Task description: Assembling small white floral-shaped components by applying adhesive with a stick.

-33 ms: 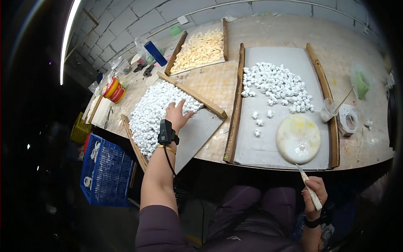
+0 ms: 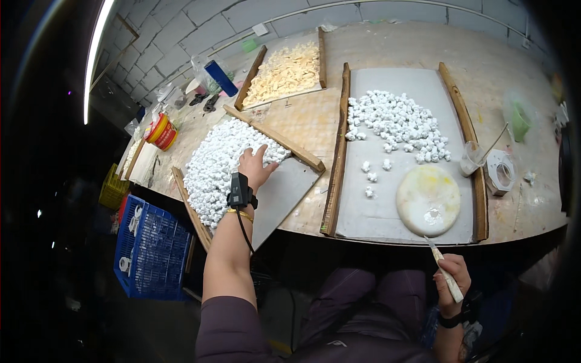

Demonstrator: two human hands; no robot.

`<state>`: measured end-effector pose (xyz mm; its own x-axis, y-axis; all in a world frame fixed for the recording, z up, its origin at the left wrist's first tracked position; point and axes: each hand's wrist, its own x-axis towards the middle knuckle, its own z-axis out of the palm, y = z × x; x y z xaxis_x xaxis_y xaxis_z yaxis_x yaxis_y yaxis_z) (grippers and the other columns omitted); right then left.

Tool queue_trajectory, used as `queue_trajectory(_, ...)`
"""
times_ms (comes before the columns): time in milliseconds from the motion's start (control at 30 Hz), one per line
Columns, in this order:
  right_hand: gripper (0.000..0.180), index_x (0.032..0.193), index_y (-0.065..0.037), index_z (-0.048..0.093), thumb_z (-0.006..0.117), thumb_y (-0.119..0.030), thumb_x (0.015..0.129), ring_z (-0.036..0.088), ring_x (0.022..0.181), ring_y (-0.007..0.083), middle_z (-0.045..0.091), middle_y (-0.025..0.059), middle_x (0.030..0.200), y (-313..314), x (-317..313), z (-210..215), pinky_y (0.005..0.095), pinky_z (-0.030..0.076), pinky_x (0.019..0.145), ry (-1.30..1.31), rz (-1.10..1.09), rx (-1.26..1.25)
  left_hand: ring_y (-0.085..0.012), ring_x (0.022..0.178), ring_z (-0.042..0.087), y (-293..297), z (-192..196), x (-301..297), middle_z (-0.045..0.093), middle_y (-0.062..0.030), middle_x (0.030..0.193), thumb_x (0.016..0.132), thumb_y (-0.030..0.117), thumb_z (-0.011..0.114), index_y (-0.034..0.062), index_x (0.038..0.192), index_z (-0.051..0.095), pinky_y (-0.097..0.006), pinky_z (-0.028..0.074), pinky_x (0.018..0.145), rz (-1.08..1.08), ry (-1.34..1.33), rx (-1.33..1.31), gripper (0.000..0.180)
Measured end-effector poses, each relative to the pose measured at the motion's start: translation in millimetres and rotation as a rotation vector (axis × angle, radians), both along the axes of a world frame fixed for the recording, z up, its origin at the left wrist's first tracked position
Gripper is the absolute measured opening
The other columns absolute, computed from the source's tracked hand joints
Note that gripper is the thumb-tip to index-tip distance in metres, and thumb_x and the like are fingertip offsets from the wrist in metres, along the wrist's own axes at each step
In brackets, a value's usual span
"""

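Note:
My left hand [image 2: 256,167] lies over the right part of a heap of small white knobbly pieces [image 2: 216,158], fingers spread; whether a fingertip pinches one is not visible. The heap covers much of a grey board [image 2: 279,192] edged with wooden strips. My right hand [image 2: 452,279] grips the pale handle of a small knife [image 2: 446,277] in front of the table edge. Its thin metal blade points up toward a round white disc [image 2: 428,201] with yellow smears. More white pieces [image 2: 399,121] lie loose behind the disc on a second grey board [image 2: 378,213].
Wooden rails [image 2: 336,163] flank the second board. At its right stand a clear cup [image 2: 471,160] with a stick and a white octagonal holder [image 2: 501,173]. Farther back is a tray of cream-coloured pieces [image 2: 284,75]. A red-yellow tub [image 2: 162,131] and a blue crate [image 2: 157,248] are at left.
The table and its contents have shifted very slightly left in the view. Both hands keep their pose, and the knife stays in my right hand.

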<state>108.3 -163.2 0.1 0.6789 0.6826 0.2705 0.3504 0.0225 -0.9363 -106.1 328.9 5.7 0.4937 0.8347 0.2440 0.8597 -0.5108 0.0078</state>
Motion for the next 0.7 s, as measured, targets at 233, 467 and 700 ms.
queue_trajectory(233, 0.026, 0.098, -0.002, 0.066, 0.065, 0.000, 0.071, 0.060, 0.084, 0.0235, 0.060, 0.0142, 0.097, 9.8, -0.9, 13.3, 0.0299, 0.048, 0.074, -0.106, -0.021, -0.036, -0.0329, 0.107, 0.051, 9.0, -18.5, 8.6, 0.053, -0.0140, 0.112, 0.074, 0.026, 0.066, 0.0141, 0.119, 0.054, -0.049, 0.043, 0.084, -0.071, 0.114, 0.088, 0.048)
queue_trajectory(467, 0.027, 0.098, -0.003, 0.068, 0.068, -0.002, 0.071, 0.062, 0.085, 0.0246, 0.062, 0.0138, 0.097, 20.7, -3.4, 16.1, 0.0304, 0.049, 0.075, -0.119, 0.003, -0.029, -0.0353, 0.085, 0.060, 15.8, -28.2, -8.5, 0.053, -0.0154, 0.095, 0.083, 0.003, 0.049, 0.0101, 0.112, 0.054, -0.044, 0.052, 0.066, -0.081, 0.142, 0.124, 0.030)
queue_trajectory(700, 0.028, 0.099, -0.003, 0.068, 0.068, -0.001, 0.072, 0.063, 0.085, 0.0248, 0.062, 0.0135, 0.097, 21.4, -0.8, 18.7, 0.0299, 0.050, 0.076, -0.139, 0.012, -0.025, -0.0379, 0.075, 0.059, 41.7, -26.7, -28.2, 0.057, -0.0188, 0.094, 0.088, 0.003, 0.048, 0.0065, 0.109, 0.055, -0.044, 0.048, 0.069, -0.092, -0.314, 0.199, 0.022)
